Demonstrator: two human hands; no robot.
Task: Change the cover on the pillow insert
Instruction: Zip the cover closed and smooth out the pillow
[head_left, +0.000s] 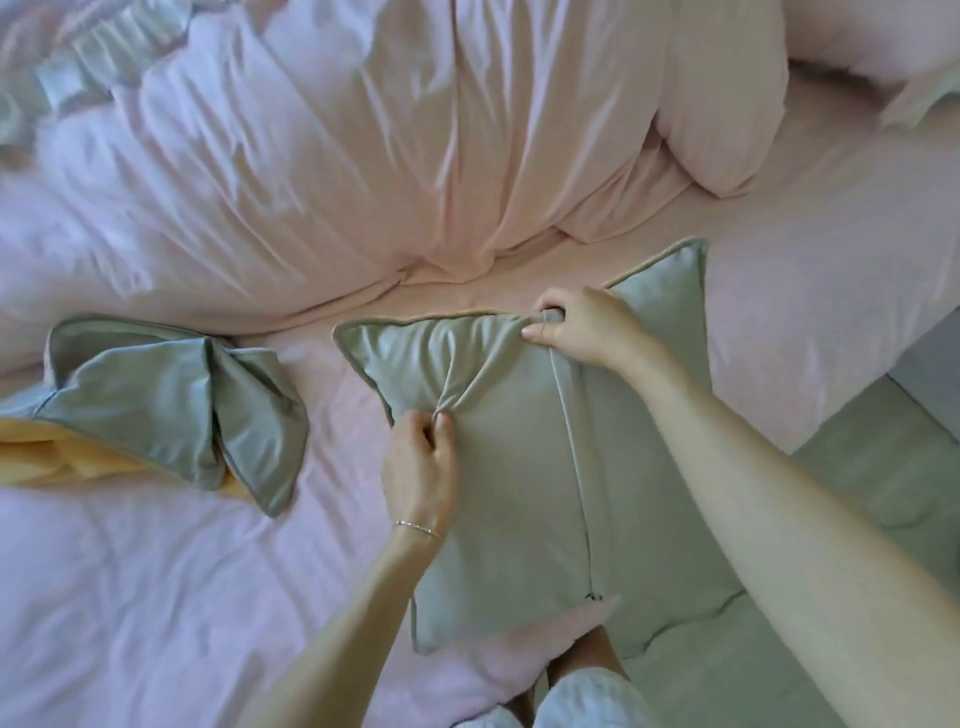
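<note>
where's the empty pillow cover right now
In the head view the empty cover lies crumpled on the pink sheet at left, apart from the covered pillow both hands are gripping.

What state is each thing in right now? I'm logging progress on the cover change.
Sage-green piped cushion cover on the pillow: filled, lying flat, fabric bunched near the far edge.
Central seam with zip: looks closed along its length.
Left hand: pinches a fold of the cover.
Right hand: grips the seam's far end.
Spare green-and-yellow cushion cover: empty, crumpled on the pink bedsheet.
</note>
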